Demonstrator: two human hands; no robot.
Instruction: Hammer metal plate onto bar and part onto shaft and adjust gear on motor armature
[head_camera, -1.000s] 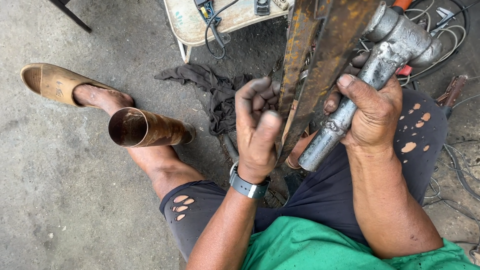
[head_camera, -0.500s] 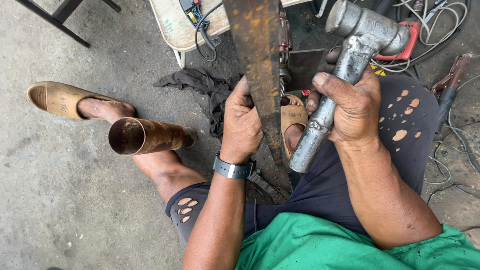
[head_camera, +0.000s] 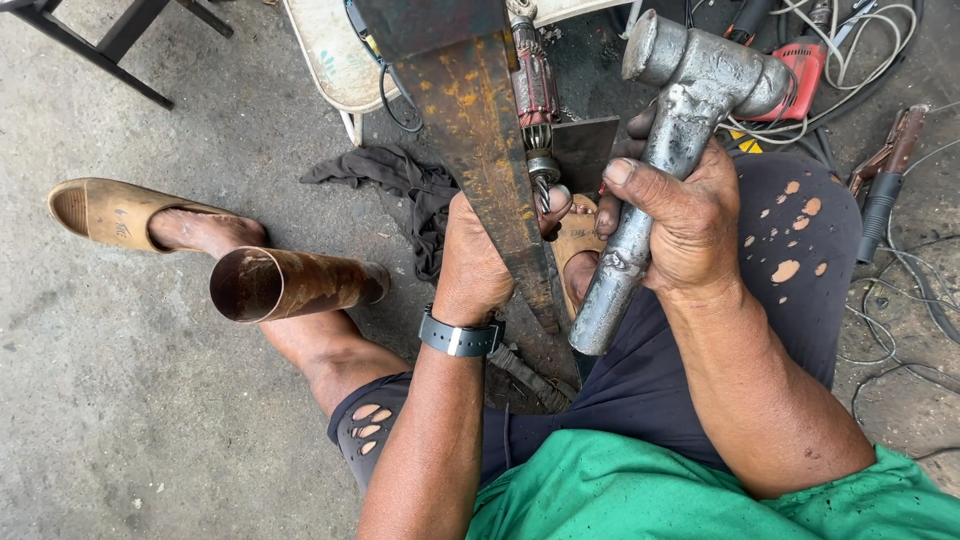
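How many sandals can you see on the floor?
2: one tan sandal on the foot at far left, beside the rusty pipe; a second sandal is mostly hidden behind the rusty bar.

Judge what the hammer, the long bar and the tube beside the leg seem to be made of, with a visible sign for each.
Hammer: looks all steel, dull grey, with a rough weld seam on the handle.
Bar: probably steel, dark with orange rust patches.
Tube: thin metal, perhaps copper or rusted steel; reddish-brown sheen and a thin rim.
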